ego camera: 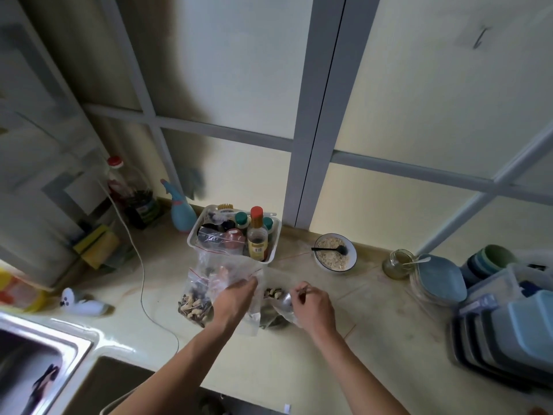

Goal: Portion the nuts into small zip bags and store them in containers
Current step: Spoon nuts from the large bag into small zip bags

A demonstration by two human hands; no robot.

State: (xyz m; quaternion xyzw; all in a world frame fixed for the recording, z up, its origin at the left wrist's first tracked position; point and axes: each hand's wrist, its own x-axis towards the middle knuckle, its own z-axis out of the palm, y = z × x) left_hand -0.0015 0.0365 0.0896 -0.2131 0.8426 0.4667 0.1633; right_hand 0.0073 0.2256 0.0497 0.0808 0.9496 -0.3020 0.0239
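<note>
Here the desk (374,339) carries everything, with the stacked storage containers (508,333) along its right edge and a white basket of sauce bottles (206,235) against its back edge. In front of that basket, near the middle of the desk, a filled zip bag (194,301) of mixed nuts lies flat. Just beside it the left hand (236,298) grips a clear small zip bag (227,265) by its upper part, holding the mouth up. The right hand (314,304) pinches a metal spoon (284,298) over loose nuts (273,293) that lie in an open plastic bag on the desk. The film is thin, limp and slippery, so it probably collapses unless held near the red zip line, one side of the mouth pulled clear. The nuts are light, hard and likely to roll off a tilted spoon.
</note>
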